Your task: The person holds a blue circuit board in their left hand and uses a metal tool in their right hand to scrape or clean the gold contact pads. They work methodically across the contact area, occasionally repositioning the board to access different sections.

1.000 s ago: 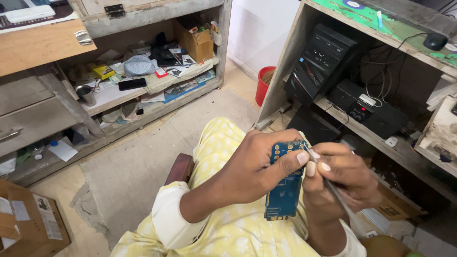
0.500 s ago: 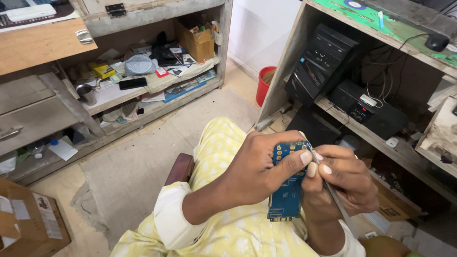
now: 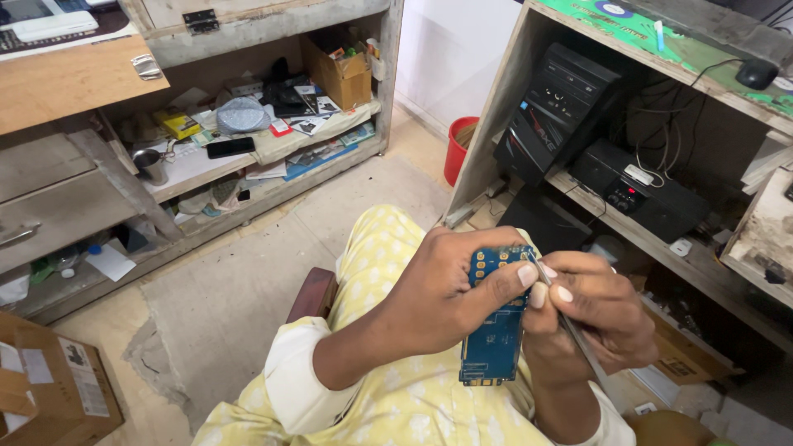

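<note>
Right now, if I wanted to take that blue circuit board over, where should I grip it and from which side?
Probably by the bare lower half of the blue rectangular circuit board, pinching its long edges from below. It stands nearly upright; the left hand wraps the top, and the right hand works a thin metal tool at the upper right edge.

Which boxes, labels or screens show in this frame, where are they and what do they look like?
Cardboard box: bottom left floor, brown, with white labels.
Open carton: back shelf, brown, holding small items.
Flat carton: under right shelf, brown, partly hidden.
No lit screen visible.
</note>
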